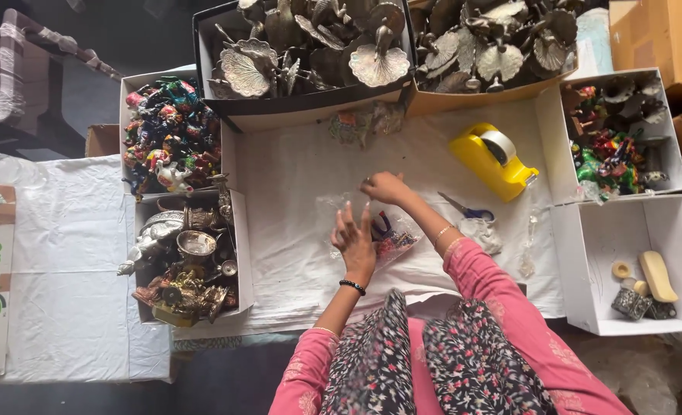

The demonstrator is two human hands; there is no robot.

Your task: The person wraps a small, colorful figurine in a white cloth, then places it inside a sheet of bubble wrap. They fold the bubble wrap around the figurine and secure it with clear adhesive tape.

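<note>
- We look down on a white sheet (295, 177) spread over a work surface, where our two hands meet over a clear plastic bag (339, 209) holding a small colourful figurine (387, 240)
- Our left hand (355, 240) hovers over the near part of the bag with fingers spread wide and lifted, gripping nothing that we can see
- Our right hand (385, 187) is curled at the far edge of the bag, fingertips pinched together; we cannot tell for sure whether they have hold of the plastic
- Just right of the bag lie blue-handled scissors (467, 209), with a crumpled bit of plastic (482, 232) beside them
- Farther right and beyond the bag sits a yellow tape dispenser (494, 160)
- Left of the bag stands a white box of silver and brass trinkets (183, 261); beyond that, a box of painted figurines (170, 134)
- Past the far edge of the sheet, two boxes of metal peacock pieces (310, 46) stand side by side
- Well right of the bag, a white box of coloured figures (613, 142) sits above an open white box (633, 265) with a few small items, among them a pale wooden piece (656, 275)
</note>
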